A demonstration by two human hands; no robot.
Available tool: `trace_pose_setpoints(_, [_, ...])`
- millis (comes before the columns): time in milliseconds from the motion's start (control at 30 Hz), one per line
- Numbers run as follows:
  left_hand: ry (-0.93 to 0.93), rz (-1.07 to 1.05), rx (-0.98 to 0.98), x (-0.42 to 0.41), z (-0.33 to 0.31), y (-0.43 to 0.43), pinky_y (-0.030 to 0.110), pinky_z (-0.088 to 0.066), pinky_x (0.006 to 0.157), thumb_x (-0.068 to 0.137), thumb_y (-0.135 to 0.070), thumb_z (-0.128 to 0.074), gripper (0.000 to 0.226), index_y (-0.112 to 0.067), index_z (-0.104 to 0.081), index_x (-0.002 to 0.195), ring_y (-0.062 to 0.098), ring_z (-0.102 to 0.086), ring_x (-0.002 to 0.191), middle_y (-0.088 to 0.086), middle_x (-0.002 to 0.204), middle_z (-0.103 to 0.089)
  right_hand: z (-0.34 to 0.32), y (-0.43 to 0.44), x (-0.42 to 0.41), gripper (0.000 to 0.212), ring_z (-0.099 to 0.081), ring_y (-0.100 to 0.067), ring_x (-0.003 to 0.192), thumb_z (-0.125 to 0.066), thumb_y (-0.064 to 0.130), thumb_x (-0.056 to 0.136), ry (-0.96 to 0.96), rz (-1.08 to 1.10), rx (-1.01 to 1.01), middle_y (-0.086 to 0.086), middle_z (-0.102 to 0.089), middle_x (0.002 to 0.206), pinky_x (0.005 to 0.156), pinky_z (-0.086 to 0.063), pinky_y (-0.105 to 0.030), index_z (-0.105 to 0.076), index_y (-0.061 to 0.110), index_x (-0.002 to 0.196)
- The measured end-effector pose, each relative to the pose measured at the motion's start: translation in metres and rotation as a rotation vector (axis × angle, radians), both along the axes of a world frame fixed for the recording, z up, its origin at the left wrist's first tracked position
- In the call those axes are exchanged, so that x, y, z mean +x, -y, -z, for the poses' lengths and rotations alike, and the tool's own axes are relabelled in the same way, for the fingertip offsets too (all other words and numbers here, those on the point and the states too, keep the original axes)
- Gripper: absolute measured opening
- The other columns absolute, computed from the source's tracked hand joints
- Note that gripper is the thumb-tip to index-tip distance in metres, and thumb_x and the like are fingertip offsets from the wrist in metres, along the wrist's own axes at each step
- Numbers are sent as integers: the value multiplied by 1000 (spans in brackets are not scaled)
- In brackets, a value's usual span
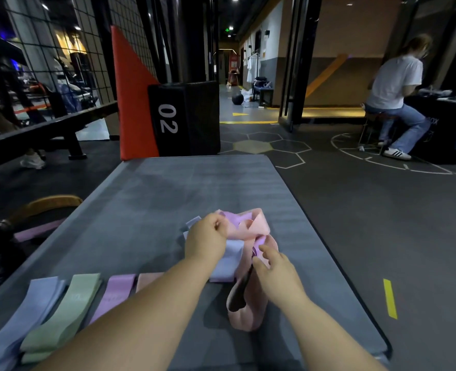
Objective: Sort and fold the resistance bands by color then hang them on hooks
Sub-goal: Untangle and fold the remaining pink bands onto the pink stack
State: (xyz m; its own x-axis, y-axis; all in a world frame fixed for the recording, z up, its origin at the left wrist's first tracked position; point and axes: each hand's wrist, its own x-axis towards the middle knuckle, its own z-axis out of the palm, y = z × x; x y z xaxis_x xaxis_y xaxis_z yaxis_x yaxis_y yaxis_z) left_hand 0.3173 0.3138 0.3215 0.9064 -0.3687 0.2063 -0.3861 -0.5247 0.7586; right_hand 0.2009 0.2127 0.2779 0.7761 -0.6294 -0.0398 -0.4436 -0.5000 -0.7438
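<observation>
Grey mat (221, 183) on the gym floor carries your work. Sorted blue (38, 298), green (75, 301) and purple (117, 293) bands lie flat at the near left. Your left hand (206, 239) is closed on the tangled pile (245, 228); your right hand (275, 266) has loose fingers touching a pink band (248, 314). You are sorting, I think; next, pull one colour free. No hooks are visible, and your arm hides part of the sorted row.

pink band (248, 314), lilac band (117, 290), green band (69, 309), grey mat (194, 188)
</observation>
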Motion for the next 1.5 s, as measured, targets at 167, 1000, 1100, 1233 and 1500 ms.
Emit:
trace_pose_setpoints(167, [-151,206,-427,-53,-48,19,2,-40,55,92,-14,-58,26,-31,-59,73,-4,-60,63,-21,60,-64,-3,7,1,38,-55,-21,116,-35,37,102,68,57,152,-4,-49,141,99,-44,-32,-42,29,139])
trace_pose_setpoints(1000, [-24,129,499,-75,44,-119,28,-46,70,93,-37,-45,12,-29,-52,89,15,-59,84,-7,91,-65,-20,25,-79,12,-55,-12,47,-69,12,72,-520,-117,227,-2,-61,63,40,-34,-15,-60,12,80])
trace_pose_setpoints(1100, [21,147,557,-78,49,-119,29,-43,71,94,-35,-43,8,-31,-48,90,18,-56,87,-7,97,-64,-24,27,-83,37,-57,-16,69,-78,33,69,-534,-76,85,-1,-61,79,55,-42,-19,-61,15,95])
trace_pose_setpoints(1233, [28,205,545,-73,52,-121,31,-45,73,95,-31,-43,11,-31,-53,97,15,-57,88,-9,93,-62,-19,30,-77,63,-56,-19,109,-68,48,79,-321,68,-1,-2,-56,124,85,-43,-29,-48,21,132])
trace_pose_setpoints(1500, [-163,227,343,-66,54,-115,30,-49,82,94,-45,-47,14,-35,-56,92,9,-59,89,-15,90,-64,-3,5,-31,39,-55,-16,110,-55,49,91,-59,-2,-179,3,-58,123,86,-40,-26,-64,26,121])
